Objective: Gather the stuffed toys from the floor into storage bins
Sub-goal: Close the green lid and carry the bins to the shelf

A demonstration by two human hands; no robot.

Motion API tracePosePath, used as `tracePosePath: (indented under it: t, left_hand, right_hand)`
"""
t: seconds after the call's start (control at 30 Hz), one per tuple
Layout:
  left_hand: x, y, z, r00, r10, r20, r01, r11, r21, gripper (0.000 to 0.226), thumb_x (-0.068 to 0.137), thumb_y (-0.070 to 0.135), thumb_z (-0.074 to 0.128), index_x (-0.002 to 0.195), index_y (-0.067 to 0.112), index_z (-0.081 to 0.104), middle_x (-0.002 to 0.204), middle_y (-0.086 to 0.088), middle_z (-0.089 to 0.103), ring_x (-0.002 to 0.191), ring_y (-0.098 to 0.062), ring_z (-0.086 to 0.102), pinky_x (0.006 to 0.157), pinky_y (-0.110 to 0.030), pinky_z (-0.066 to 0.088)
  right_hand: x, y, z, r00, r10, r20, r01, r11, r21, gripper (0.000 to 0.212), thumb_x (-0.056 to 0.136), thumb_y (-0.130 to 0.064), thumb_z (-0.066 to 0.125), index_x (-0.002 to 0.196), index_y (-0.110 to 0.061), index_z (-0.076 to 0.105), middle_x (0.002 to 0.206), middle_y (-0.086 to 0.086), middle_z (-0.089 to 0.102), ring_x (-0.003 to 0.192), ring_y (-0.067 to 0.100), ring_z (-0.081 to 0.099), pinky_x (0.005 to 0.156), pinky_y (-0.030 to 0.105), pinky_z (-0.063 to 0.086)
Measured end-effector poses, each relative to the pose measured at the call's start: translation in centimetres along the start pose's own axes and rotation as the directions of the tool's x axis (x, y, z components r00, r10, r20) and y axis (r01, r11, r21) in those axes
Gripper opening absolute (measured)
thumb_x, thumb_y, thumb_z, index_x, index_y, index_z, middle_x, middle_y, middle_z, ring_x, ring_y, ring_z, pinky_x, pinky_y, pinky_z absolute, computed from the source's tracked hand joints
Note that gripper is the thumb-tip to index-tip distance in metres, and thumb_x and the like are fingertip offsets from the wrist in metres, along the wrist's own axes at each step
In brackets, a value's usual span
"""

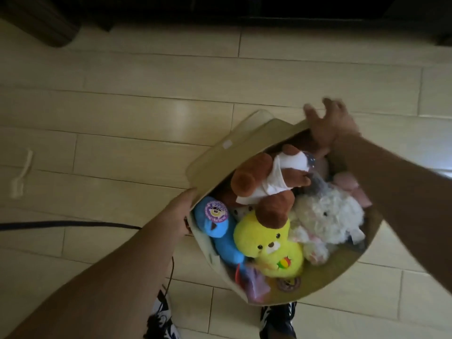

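Note:
A beige fabric storage bin sits in front of me, tilted, with its lid flap folded back at the upper left. It is full of stuffed toys: a brown dog in a white shirt, a yellow bear, a blue plush, a white fluffy animal and a pink one. My left hand holds the bin's left rim, its fingers hidden behind the wall. My right hand is blurred at the far right rim, fingers spread over the edge and thumb reaching inside.
Pale wooden floorboards surround the bin. A small white object lies at the far left and a black cable runs in from the left edge. Dark furniture lines the top. My shoes stand below the bin.

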State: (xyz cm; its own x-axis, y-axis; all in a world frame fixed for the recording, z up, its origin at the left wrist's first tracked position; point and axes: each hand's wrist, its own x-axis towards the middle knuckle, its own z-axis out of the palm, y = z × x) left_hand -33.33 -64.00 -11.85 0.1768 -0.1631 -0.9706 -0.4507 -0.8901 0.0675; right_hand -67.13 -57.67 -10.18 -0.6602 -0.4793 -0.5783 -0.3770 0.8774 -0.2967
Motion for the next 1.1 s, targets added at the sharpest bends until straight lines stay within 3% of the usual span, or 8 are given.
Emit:
tracePosePath:
  t: [0.17, 0.33, 0.43, 0.5, 0.57, 0.7, 0.93, 1.1]
  left_hand:
    - [-0.2, 4.2, -1.4, 0.98, 0.189, -0.058, -0.197, 0.953, -0.23, 0.009, 0.087, 0.006, 0.055, 0.082, 0.004, 0.062, 0.107, -0.012, 0.066, 0.074, -0.024, 0.064, 0.067, -0.035, 0.053]
    - [-5.5, 9.6, -1.9, 0.9, 0.43, 0.074, -0.366, 0.836, -0.409, 0.03, 0.09, 0.031, 0.043, 0.082, 0.016, 0.068, 0.081, -0.002, 0.069, 0.083, -0.021, 0.063, 0.081, -0.031, 0.049]
    - [-8.3, 10.0, -2.5, 0.806, 0.556, 0.202, -0.453, 0.8, -0.394, 0.073, 0.09, 0.066, 0.022, 0.078, 0.021, 0.078, 0.095, 0.0, 0.074, 0.109, -0.018, 0.055, 0.104, -0.046, 0.026]
    - [-9.4, 9.0, -2.8, 0.761, 0.58, 0.29, -0.472, 0.802, -0.366, 0.084, 0.086, 0.076, 0.011, 0.086, 0.026, 0.079, 0.104, 0.003, 0.074, 0.109, -0.014, 0.057, 0.11, -0.052, 0.011]
    - [-10.2, 7.8, -3.5, 0.724, 0.59, 0.357, -0.447, 0.796, -0.408, 0.065, 0.085, 0.071, 0.032, 0.084, 0.028, 0.08, 0.11, 0.006, 0.073, 0.103, -0.013, 0.065, 0.11, -0.05, 0.014]
    - [-10.9, 4.3, -5.5, 0.625, 0.51, 0.591, -0.554, 0.823, -0.125, 0.058, 0.059, 0.074, 0.068, 0.079, 0.02, 0.078, 0.143, 0.008, 0.052, 0.131, -0.013, 0.049, 0.105, -0.046, 0.039]
    - [-9.4, -3.7, -4.3, 0.653, 0.586, 0.479, -0.753, 0.437, 0.492, 0.046, 0.076, 0.038, 0.076, 0.119, 0.039, 0.058, 0.153, 0.027, 0.015, 0.139, -0.001, 0.015, 0.118, -0.04, 0.015]
    - [-8.4, -7.2, -1.8, 0.622, 0.757, 0.202, -0.649, 0.354, 0.673, 0.089, 0.077, 0.03, 0.077, 0.148, 0.032, 0.023, 0.144, 0.007, 0.011, 0.115, -0.013, 0.042, 0.092, -0.022, 0.04]
  right_hand:
    - [0.1, 4.0, -0.3, 0.977, 0.133, 0.166, -0.161, 0.972, 0.169, 0.044, 0.105, -0.041, 0.039, 0.123, -0.011, 0.066, 0.126, 0.014, 0.062, 0.116, 0.037, 0.057, 0.096, 0.034, 0.042]
    - [-3.4, 6.3, -1.5, 0.95, 0.107, 0.294, -0.293, 0.628, 0.721, 0.034, 0.087, 0.005, 0.055, 0.076, -0.022, 0.073, 0.073, -0.003, 0.068, 0.055, 0.005, 0.064, 0.045, 0.011, 0.046]
    - [-6.0, 6.2, -4.2, 0.974, -0.018, 0.227, -0.215, 0.254, 0.943, 0.028, 0.032, -0.026, 0.081, 0.057, -0.023, 0.07, 0.066, -0.013, 0.068, 0.069, 0.007, 0.064, 0.072, 0.022, 0.048]
    - [-8.2, 5.8, -6.4, 0.977, -0.013, 0.211, -0.21, 0.067, 0.975, 0.043, 0.048, -0.049, 0.076, 0.086, -0.03, 0.07, 0.107, -0.013, 0.072, 0.109, 0.01, 0.061, 0.106, 0.042, 0.031]
    - [-10.7, 6.0, -8.1, 0.977, 0.025, 0.21, -0.209, 0.265, 0.941, 0.051, 0.085, -0.063, 0.051, 0.115, -0.026, 0.068, 0.144, -0.005, 0.059, 0.139, 0.018, 0.045, 0.116, 0.047, 0.019]
    - [-15.7, 10.3, -7.3, 0.908, -0.076, 0.411, -0.373, 0.296, 0.879, 0.064, 0.059, -0.072, 0.072, 0.095, -0.018, 0.077, 0.134, -0.002, 0.066, 0.111, 0.023, 0.07, 0.084, 0.047, 0.06]
    - [-23.0, 15.2, 0.5, 0.929, 0.12, 0.351, -0.312, 0.764, 0.565, 0.085, 0.089, 0.012, 0.063, 0.149, -0.038, 0.031, 0.11, 0.015, 0.064, 0.088, 0.023, 0.064, 0.06, 0.022, 0.061]
    - [-23.7, 16.6, 5.0, 0.905, 0.371, 0.21, -0.418, 0.869, 0.264, 0.074, 0.094, -0.02, 0.066, 0.155, -0.027, 0.025, 0.132, 0.023, 0.062, 0.118, 0.042, 0.059, 0.1, 0.046, 0.048]
